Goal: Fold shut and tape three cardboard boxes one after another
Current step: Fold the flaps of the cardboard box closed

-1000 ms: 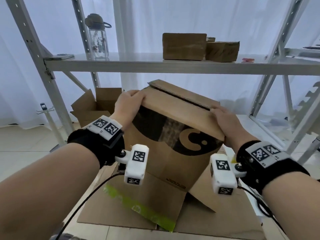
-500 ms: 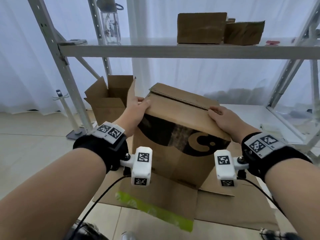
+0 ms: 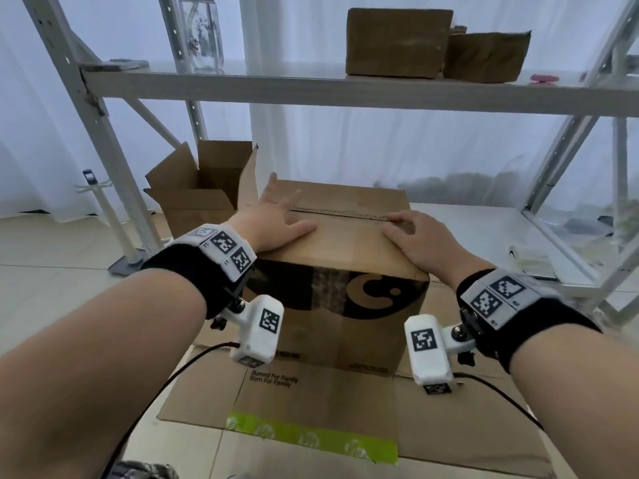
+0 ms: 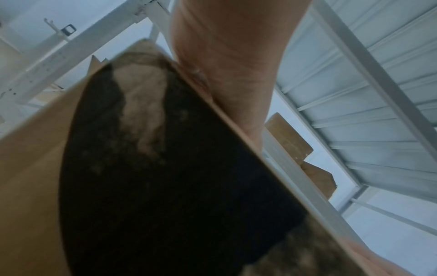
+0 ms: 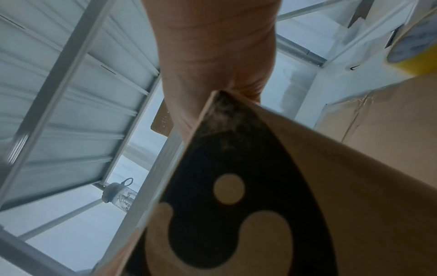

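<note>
At centre of the head view, on flattened cardboard (image 3: 311, 402): box (image 3: 345, 271), flaps down, untaped; left hand (image 3: 276, 221) and right hand (image 3: 411, 233) both flat, grip apart, pressing beside the seam (image 3: 342, 213); risk of flaps springing up once pressure lifts for tape

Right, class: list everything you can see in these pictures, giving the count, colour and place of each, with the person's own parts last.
Printed box: one, brown with black print, flaps folded down, on flattened cardboard.
Flattened cardboard: brown, on the floor, with a green tape strip.
Open box: one, brown, behind on the left.
Shelf boxes: two, brown, on the upper shelf.
Bottle: one, clear, upper shelf, left.
Tape roll: one, yellow, seen only in the right wrist view.
Left hand: flat on the box top.
Right hand: on the box top, fingers at the seam.
</note>
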`<state>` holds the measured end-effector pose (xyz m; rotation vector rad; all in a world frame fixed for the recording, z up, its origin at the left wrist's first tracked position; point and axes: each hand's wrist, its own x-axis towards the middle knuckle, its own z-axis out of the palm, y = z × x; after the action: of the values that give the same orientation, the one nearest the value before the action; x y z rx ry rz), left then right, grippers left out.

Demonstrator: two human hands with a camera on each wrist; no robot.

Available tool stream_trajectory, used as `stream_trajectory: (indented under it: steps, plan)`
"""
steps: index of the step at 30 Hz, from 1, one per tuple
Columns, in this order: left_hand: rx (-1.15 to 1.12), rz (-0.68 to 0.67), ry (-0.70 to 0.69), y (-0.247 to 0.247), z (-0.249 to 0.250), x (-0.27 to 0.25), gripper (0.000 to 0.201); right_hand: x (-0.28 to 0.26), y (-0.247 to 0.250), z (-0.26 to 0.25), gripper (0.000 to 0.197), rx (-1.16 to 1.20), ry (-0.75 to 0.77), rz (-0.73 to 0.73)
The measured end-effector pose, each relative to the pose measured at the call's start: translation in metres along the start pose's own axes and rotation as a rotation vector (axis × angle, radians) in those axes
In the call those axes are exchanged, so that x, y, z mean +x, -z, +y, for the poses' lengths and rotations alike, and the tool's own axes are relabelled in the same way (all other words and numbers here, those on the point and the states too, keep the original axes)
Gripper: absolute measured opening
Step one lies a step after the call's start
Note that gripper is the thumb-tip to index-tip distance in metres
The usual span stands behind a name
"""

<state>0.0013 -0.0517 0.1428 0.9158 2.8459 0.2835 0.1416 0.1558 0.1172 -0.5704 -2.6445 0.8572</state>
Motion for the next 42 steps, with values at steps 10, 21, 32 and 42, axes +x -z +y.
stream_trajectory:
  steps: [10,21,32,42]
  plan:
    - [-0.005,0.28,-0.016,0.003,0.005,0.009,0.06,0.026,0.009,-0.017,0.067,-0.043,-0.013,-0.086]
    - [-0.021,0.272,0.08,-0.006,0.004,0.027,0.062,0.038,0.018,-0.016,0.041,0.016,0.053,-0.101]
    - [-0.249,0.097,0.064,-0.003,-0.014,-0.011,0.056,0.002,0.006,-0.004,0.052,0.653,-0.223,-0.141]
    - [-0.205,0.31,0.06,0.054,0.002,-0.028,0.055,0.012,0.06,-0.049,0.056,0.513,-0.083,-0.061]
